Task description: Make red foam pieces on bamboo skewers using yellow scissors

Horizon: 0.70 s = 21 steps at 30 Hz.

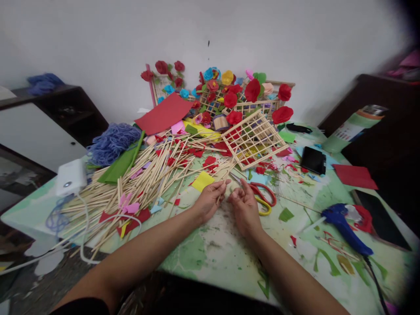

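Observation:
My left hand [210, 201] is above the middle of the table, thumb and fingers pinched together; what lies in the pinch is too small to name. Close beside it, my right hand [245, 209] is curled with the thumb against the fingers, and its content is also unclear. Scissors [268, 194] with red and yellow handles rest just beyond my right hand, partly hidden by it. A yellow paper piece [202, 180] lies beside my left hand. Behind both hands, a lattice of thin sticks [254, 140] leans on the pile.
Loose sticks [154, 170] cover the left side, near blue yarn [113, 142] and a white box [71, 177] with a cable. Paper flowers [230, 99] stand at the back. On the right are a blue glue gun [348, 232], a phone [382, 218] and a bottle [352, 129].

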Available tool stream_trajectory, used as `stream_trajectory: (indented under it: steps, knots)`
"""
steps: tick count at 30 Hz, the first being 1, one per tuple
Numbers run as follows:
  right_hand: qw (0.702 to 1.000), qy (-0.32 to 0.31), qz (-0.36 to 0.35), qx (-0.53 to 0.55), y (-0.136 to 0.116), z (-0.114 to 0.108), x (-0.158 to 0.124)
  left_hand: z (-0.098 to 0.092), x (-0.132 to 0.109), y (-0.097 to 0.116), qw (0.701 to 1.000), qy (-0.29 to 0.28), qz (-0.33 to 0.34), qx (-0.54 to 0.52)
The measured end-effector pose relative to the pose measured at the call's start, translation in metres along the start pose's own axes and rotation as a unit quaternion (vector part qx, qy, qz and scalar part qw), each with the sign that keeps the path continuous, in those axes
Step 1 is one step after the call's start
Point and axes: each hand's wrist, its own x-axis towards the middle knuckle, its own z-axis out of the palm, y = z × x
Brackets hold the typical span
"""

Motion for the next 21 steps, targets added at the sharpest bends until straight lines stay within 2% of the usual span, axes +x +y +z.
stream_trajectory:
  steps: [5, 11, 21]
  knots:
    - [0.999, 0.001, 0.030, 0.042, -0.0022, 0.0008, 0.0006, 0.0017, -0.0001, 0.0010, 1.000, 0.008, 0.005, -0.012]
    - [0.997, 0.001, 0.005, 0.081, -0.0062, 0.0012, 0.0000, 0.0015, 0.0009, 0.0062, 0.996, 0.077, 0.030, -0.025]
    - [0.997, -0.009, 0.027, 0.071, -0.0095, 0.0012, -0.0005, -0.0030, 0.0014, 0.0052, 0.998, 0.029, 0.045, 0.027]
